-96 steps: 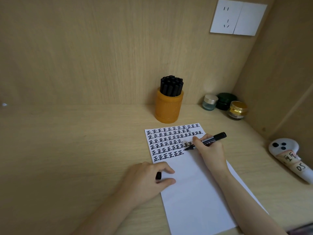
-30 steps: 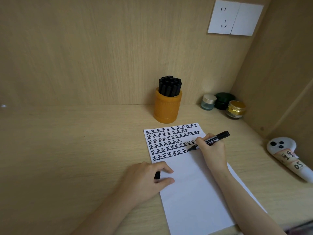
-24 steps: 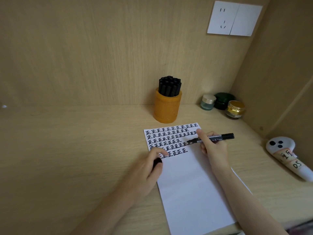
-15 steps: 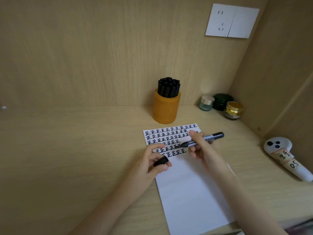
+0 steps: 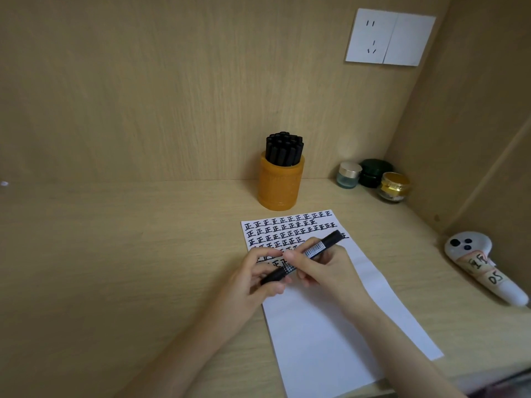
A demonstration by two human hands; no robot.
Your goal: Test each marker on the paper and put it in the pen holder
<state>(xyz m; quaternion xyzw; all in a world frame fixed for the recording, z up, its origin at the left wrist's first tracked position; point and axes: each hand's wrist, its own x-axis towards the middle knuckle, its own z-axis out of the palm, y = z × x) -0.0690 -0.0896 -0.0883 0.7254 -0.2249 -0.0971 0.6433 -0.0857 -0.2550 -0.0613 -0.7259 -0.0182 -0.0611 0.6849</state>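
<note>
Grips the marker point(image 5: 314, 250) by its barrel with the right hand point(image 5: 330, 268), fingers curled round it, lifted off the paper point(image 5: 330, 326) and held slantwise above it. Pinches the cap point(image 5: 271, 278) with the left hand point(image 5: 253, 282) at the marker's near, tip end. Seems pushed on already, or almost (hard to tell whether fully seated, with the joint hidden under the fingers).

Means, by my judgement, an end to the testing of this marker. Leaves only the closing and the drop into the holder point(image 5: 280, 185). Stands behind the paper, well apart from the hands, packed tight with black markers point(image 5: 284, 149) upright inside. May need some care to find a gap there.

Differs from about three seconds ago: there, writes with the bare tip on the last row of signs, and rests the left hand at the paper's edge with the cap under the fingers. Half a second ago, raises the cap toward the tip, not yet touching. Now joins both hands over the written rows.

Leaves untouched the three jars point(image 5: 373, 179) in the corner, the white controller point(image 5: 482, 268) at the right, the socket point(image 5: 389, 37) on the wall.
</note>
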